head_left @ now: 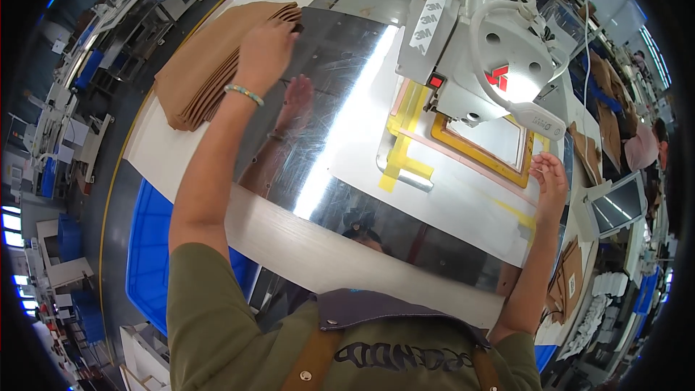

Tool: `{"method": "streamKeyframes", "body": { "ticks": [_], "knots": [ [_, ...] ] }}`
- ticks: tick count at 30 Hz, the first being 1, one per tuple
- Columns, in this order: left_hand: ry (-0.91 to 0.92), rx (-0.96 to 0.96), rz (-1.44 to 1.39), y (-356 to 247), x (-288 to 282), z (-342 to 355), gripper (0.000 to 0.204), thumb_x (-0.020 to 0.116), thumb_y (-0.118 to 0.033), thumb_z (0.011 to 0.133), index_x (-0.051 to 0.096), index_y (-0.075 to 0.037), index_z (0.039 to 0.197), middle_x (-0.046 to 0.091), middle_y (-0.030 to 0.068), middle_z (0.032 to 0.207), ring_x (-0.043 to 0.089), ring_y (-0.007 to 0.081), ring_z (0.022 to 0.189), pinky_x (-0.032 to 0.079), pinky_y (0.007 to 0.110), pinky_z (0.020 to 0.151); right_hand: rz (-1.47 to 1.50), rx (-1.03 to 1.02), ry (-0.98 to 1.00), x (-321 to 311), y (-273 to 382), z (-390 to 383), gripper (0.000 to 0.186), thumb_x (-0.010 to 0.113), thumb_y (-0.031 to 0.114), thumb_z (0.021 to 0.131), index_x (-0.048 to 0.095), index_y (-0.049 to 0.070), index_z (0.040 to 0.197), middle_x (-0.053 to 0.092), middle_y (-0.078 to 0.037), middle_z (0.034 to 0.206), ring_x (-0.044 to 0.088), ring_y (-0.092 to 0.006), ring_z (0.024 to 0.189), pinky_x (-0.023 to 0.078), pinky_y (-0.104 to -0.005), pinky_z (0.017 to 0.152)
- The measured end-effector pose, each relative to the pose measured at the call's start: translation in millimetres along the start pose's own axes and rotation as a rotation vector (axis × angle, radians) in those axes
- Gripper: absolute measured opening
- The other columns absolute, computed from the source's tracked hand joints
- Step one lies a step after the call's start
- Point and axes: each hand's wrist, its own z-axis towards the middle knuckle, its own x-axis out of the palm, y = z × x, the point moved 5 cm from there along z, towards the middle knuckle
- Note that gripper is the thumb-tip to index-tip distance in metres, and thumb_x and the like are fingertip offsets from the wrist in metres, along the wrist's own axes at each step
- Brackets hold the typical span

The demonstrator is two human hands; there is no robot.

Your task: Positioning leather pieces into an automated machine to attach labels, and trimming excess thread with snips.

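My left hand (266,56) lies at the inner edge of a stack of folded brown fabric pieces (206,58), left of the machine. Its fingers are curled against the far end of the stack and seem closed on the fabric; the fingertips are partly hidden. My right hand (552,179) is beside the right corner of a yellow-edged frame (439,132) under the machine head. Its fingers are loosely bent and apart, with nothing seen in them. A white sewing machine head (478,58) stands over the frame.
Yellow tape (399,156) marks a white sheet (362,163) on the shiny metal table plate (289,145). A blue bin (148,261) sits below the table at left. A screen (615,204) and more brown pieces (568,282) are at right.
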Motion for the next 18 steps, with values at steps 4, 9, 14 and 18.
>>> {"method": "streamKeyframes", "body": {
  "ticks": [4, 9, 14, 18],
  "knots": [
    [0.191, -0.230, 0.161, 107.1, 2.3, -4.6, 0.021, 0.068, -0.019, 0.101, 0.080, -0.004, 0.110, 0.076, 0.0191, 0.107, 0.071, 0.0413, 0.104, 0.057, 0.051, 0.093, 0.054, -0.004, -0.090, -15.9, -24.6, 2.0, 0.024, 0.055, 0.015, 0.114, 0.070, 0.000, 0.126, 0.072, -0.006, 0.112, 0.066, -0.0101, 0.097, 0.054, -0.0260, 0.092],
    [0.144, -0.152, 0.065, 142.2, 17.4, -32.8, 0.017, 0.073, -0.014, 0.097, 0.083, -0.006, 0.109, 0.075, 0.0194, 0.104, 0.073, 0.0417, 0.099, 0.058, 0.050, 0.092, 0.039, 0.028, -0.085, -16.5, -29.2, 3.8, 0.023, 0.057, 0.015, 0.113, 0.071, 0.000, 0.123, 0.071, -0.004, 0.109, 0.064, -0.0089, 0.094, 0.054, -0.0254, 0.090],
    [0.032, -0.542, -0.329, 168.6, 26.3, -44.4, 0.021, 0.077, -0.016, 0.097, 0.083, -0.006, 0.113, 0.073, 0.0165, 0.107, 0.073, 0.0388, 0.102, 0.058, 0.046, 0.094, 0.036, 0.032, -0.062, -11.7, -23.0, 0.7, 0.022, 0.057, 0.015, 0.113, 0.071, 0.000, 0.121, 0.071, -0.003, 0.107, 0.064, -0.0086, 0.092, 0.054, -0.0253, 0.089],
    [0.042, -0.417, -0.172, 163.0, 31.8, -45.1, 0.020, 0.077, -0.018, 0.098, 0.084, -0.007, 0.113, 0.076, 0.0166, 0.109, 0.075, 0.0352, 0.101, 0.058, 0.044, 0.094, 0.035, 0.030, -0.079, -12.2, -21.7, 0.1, 0.022, 0.057, 0.015, 0.113, 0.072, 0.000, 0.121, 0.071, -0.003, 0.107, 0.064, -0.0085, 0.092, 0.053, -0.0251, 0.089]
  ]
}}
